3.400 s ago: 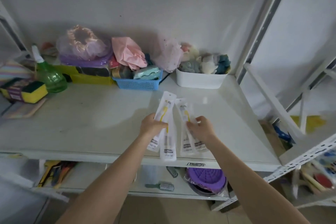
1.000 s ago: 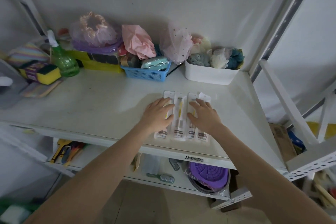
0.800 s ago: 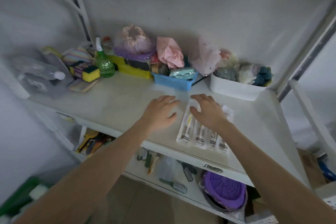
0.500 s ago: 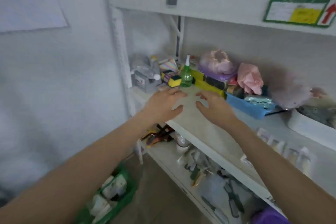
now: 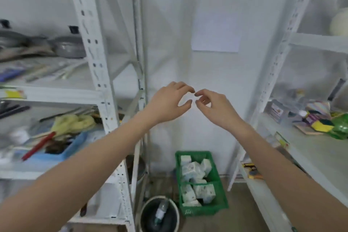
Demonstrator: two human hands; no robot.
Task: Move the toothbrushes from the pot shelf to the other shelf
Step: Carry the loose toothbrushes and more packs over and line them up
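My left hand (image 5: 169,101) and my right hand (image 5: 212,105) hover side by side in mid-air before the white wall, between two white racks. Both are empty, fingers loosely curled and apart. The pot shelf (image 5: 56,88) is at the left, with grey pots (image 5: 69,46) at its back and blurred long packets (image 5: 47,70), perhaps toothbrushes, lying in front of them. The other shelf (image 5: 316,154) is at the right; the toothbrush packets laid there are out of frame.
A green crate (image 5: 220,207) of small white packs and a dark bucket (image 5: 160,213) stand on the floor between the racks. A blue tray (image 5: 75,145) with tools sits on the lower left shelf. Sponges (image 5: 320,125) and a green bottle (image 5: 340,130) lie on the right shelf.
I laid several toothbrush packets flat on the right shelf and let go. My view swung left; both hands lifted off the shelf and now hang empty between the racks.
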